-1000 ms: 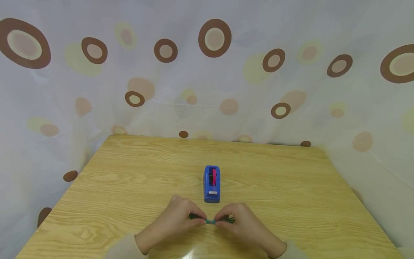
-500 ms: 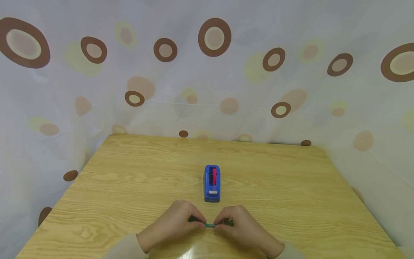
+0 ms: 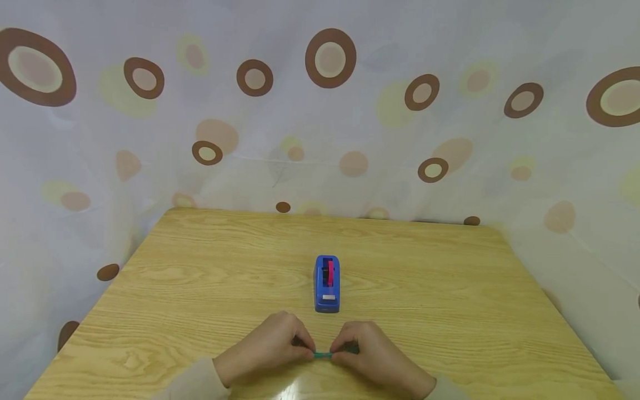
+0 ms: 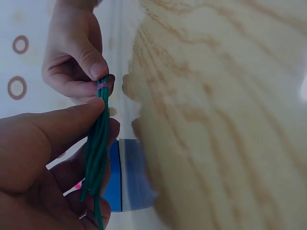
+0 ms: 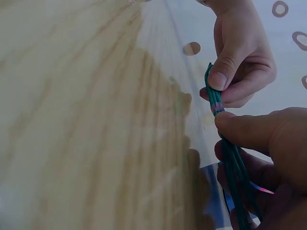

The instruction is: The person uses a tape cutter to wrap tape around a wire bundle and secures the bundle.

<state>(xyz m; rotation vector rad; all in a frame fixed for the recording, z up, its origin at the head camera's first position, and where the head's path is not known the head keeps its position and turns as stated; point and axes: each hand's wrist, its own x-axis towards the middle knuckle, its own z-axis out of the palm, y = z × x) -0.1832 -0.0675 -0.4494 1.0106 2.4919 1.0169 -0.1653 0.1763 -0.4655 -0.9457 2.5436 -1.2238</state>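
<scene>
Low in the head view, a bundle of thin green wire-like strands [image 3: 322, 355] stretches between my two hands. My left hand [image 3: 277, 343] pinches one half with thumb and fingers, and my right hand [image 3: 369, 351] pinches the other half the same way. Around the middle of the bundle, between the thumbs, a narrow pinkish band [image 4: 101, 86] shows in the left wrist view. Loose strand ends [image 4: 96, 182] run down along my left palm. In the right wrist view the strands [image 5: 232, 165] likewise spread under my right thumb.
A blue tape dispenser [image 3: 327, 283] with a pink roll stands just beyond my hands on the wooden table [image 3: 200, 266]. Behind the table and along its sides hangs a pale sheet [image 3: 290, 128] with brown ring patterns.
Both hands have come down slightly toward the table's near edge, with the green bundle still held between them. The tape dispenser stays where it was.
</scene>
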